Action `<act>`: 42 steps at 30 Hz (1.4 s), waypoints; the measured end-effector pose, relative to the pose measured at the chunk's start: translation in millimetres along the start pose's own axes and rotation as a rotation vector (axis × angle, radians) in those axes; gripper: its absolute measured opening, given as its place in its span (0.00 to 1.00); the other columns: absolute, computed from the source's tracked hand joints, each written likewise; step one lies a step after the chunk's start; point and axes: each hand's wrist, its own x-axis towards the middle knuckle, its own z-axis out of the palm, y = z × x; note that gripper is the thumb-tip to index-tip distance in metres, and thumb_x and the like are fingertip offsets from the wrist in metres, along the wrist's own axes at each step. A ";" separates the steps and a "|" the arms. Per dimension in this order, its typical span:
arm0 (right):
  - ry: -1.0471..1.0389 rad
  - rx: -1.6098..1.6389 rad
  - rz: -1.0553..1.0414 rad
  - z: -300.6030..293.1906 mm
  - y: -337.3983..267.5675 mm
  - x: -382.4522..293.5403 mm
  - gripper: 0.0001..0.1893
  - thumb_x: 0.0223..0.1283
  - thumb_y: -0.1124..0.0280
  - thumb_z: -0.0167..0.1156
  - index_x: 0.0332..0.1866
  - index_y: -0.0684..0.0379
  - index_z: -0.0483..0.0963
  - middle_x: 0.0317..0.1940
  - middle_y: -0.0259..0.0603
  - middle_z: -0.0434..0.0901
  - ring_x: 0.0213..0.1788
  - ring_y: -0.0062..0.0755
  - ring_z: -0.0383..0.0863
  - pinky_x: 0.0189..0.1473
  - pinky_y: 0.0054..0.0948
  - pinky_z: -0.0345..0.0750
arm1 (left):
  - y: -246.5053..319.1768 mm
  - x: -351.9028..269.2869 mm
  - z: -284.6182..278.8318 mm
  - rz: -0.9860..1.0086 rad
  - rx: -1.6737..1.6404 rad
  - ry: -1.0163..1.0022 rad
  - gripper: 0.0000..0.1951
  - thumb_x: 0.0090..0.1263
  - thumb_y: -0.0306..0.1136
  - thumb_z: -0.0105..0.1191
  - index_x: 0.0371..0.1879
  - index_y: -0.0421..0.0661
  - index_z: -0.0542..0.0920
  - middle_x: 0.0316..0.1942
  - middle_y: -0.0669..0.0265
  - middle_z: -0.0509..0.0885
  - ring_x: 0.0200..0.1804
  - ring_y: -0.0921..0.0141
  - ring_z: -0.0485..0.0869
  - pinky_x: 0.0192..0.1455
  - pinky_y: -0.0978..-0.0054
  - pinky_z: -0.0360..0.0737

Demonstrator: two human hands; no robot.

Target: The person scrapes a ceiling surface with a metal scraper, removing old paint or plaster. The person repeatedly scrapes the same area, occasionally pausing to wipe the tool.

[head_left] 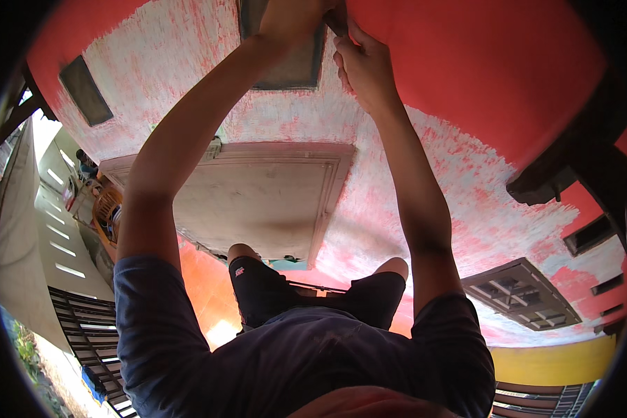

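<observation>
My left hand is raised at the top edge of the view, blurred and partly cut off. My right hand is just right of it and lower, its fingers curled. Between the two hands is a small dark object, cut off by the picture's edge; its kind cannot be told. The right fingertips meet its lower end. Behind the hands is a wall with worn whitish patches streaked in red, and solid red paint on the right. A dark rectangular panel lies behind the left hand.
Below the arms is a closed, framed door. A dark wooden beam juts in at right, above a paned window. At left are a railing, a wooden chair and a person. The orange floor shows far below.
</observation>
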 end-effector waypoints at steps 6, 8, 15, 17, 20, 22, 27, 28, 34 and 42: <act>0.043 -0.023 0.025 3.2 -4.6 -6.4 0.27 0.74 0.70 0.55 0.77 0.55 0.69 0.24 0.31 0.74 0.16 0.16 0.65 0.17 0.21 0.63 | -1.4 -0.3 0.1 -0.002 -0.118 0.013 0.03 0.63 0.28 0.55 0.30 0.49 0.83 0.33 0.62 0.89 0.36 0.57 0.90 0.38 0.57 0.85; 0.009 -0.047 0.023 0.6 -3.6 -8.9 0.26 0.74 0.71 0.55 0.77 0.56 0.69 0.24 0.32 0.75 0.16 0.16 0.65 0.17 0.21 0.64 | 0.9 -2.1 -1.4 0.033 -0.199 -0.022 0.03 0.63 0.28 0.55 0.31 0.49 0.83 0.33 0.62 0.89 0.36 0.57 0.90 0.38 0.58 0.85; 0.016 -0.042 -0.037 -2.4 12.4 11.0 0.27 0.75 0.73 0.50 0.77 0.42 0.69 0.17 0.26 0.63 0.15 0.17 0.63 0.15 0.24 0.61 | 6.8 2.9 -1.8 -0.037 -0.149 0.000 0.06 0.63 0.26 0.53 0.33 0.49 0.84 0.31 0.63 0.89 0.37 0.57 0.90 0.38 0.60 0.86; -0.050 -0.016 -0.037 -2.9 11.1 12.4 0.26 0.76 0.73 0.49 0.76 0.41 0.69 0.17 0.25 0.62 0.14 0.17 0.62 0.15 0.23 0.61 | 6.2 4.7 -2.6 -0.112 -0.233 -0.044 0.06 0.63 0.26 0.53 0.34 0.49 0.84 0.32 0.63 0.89 0.37 0.57 0.90 0.39 0.59 0.86; 0.004 0.015 -0.019 -4.6 2.5 5.0 0.26 0.77 0.72 0.48 0.77 0.40 0.68 0.17 0.25 0.62 0.14 0.16 0.62 0.15 0.22 0.60 | 5.5 6.5 -2.9 -0.026 0.025 -0.020 0.05 0.63 0.27 0.54 0.34 0.49 0.83 0.33 0.63 0.89 0.37 0.57 0.90 0.39 0.60 0.86; 0.019 -0.023 0.015 -7.9 -2.7 -2.8 0.27 0.76 0.70 0.52 0.79 0.53 0.65 0.21 0.29 0.70 0.16 0.16 0.65 0.17 0.22 0.64 | 4.9 6.3 -0.7 0.036 -0.028 0.029 0.05 0.63 0.27 0.54 0.33 0.49 0.84 0.34 0.62 0.89 0.37 0.57 0.90 0.38 0.59 0.86; 0.020 -0.055 0.019 -8.5 -1.0 -0.1 0.28 0.77 0.70 0.52 0.80 0.53 0.62 0.22 0.29 0.69 0.17 0.16 0.64 0.17 0.21 0.63 | 1.7 5.8 8.9 0.029 -0.028 0.054 0.06 0.63 0.28 0.55 0.34 0.51 0.84 0.35 0.63 0.90 0.37 0.56 0.90 0.38 0.58 0.86; 0.030 -0.055 0.028 -5.9 1.3 2.5 0.27 0.77 0.72 0.50 0.79 0.46 0.65 0.19 0.27 0.65 0.15 0.16 0.62 0.16 0.21 0.61 | 1.4 4.6 9.6 0.010 -0.022 0.024 0.06 0.63 0.28 0.55 0.34 0.50 0.85 0.35 0.63 0.90 0.37 0.57 0.90 0.38 0.58 0.86; -0.033 0.088 -0.042 -3.8 -6.5 10.3 0.28 0.75 0.75 0.49 0.78 0.46 0.67 0.20 0.23 0.61 0.16 0.15 0.60 0.17 0.20 0.59 | 3.1 18.9 -3.5 0.077 0.067 -0.069 0.02 0.62 0.31 0.59 0.29 0.50 0.85 0.37 0.64 0.91 0.34 0.60 0.90 0.41 0.60 0.87; -0.103 -0.086 0.183 -33.6 47.4 -103.4 0.31 0.76 0.71 0.56 0.82 0.53 0.61 0.22 0.28 0.71 0.17 0.12 0.63 0.17 0.20 0.62 | 38.8 -137.0 27.0 0.128 -0.031 0.082 0.13 0.66 0.31 0.64 0.49 0.52 0.84 0.61 0.70 0.85 0.54 0.64 0.88 0.69 0.58 0.82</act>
